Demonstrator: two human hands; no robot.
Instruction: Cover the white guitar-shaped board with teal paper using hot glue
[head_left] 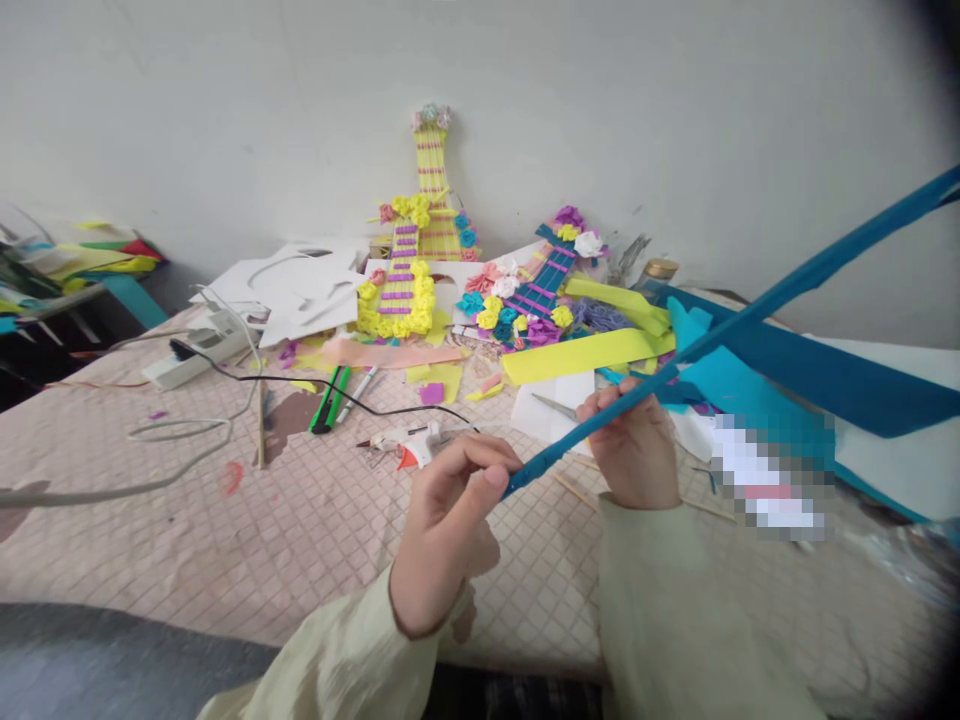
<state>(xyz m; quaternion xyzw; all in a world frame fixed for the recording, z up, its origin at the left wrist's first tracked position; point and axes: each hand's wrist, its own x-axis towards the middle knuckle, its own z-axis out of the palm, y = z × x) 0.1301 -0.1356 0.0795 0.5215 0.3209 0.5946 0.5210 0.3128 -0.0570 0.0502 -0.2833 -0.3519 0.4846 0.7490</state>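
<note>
A long, narrow blue paper strip (592, 422) runs slantwise from my left hand up past the right edge of view. It looks stiff and folded or wrapped, and I cannot tell whether a stick is inside. My left hand (454, 515) pinches its lower end between thumb and fingers. Farther along, my right hand (637, 450) grips the strip from behind, with its fingertips curled at the paper. Part of the right fingers is hidden by the strip. Pointed metal blades (555, 407), perhaps scissors, show by the right fingertips. Beyond my left hand lies a white glue gun (409, 440) with an orange trigger.
Against the wall stand a yellow woven piece (431, 165) and smaller flower-trimmed ones (397, 290). Yellow crepe strips (592, 352) and wide blue sheets (832, 350) lie behind my right hand. A green cutter (330, 400), power strip (199, 350) and cords are at left.
</note>
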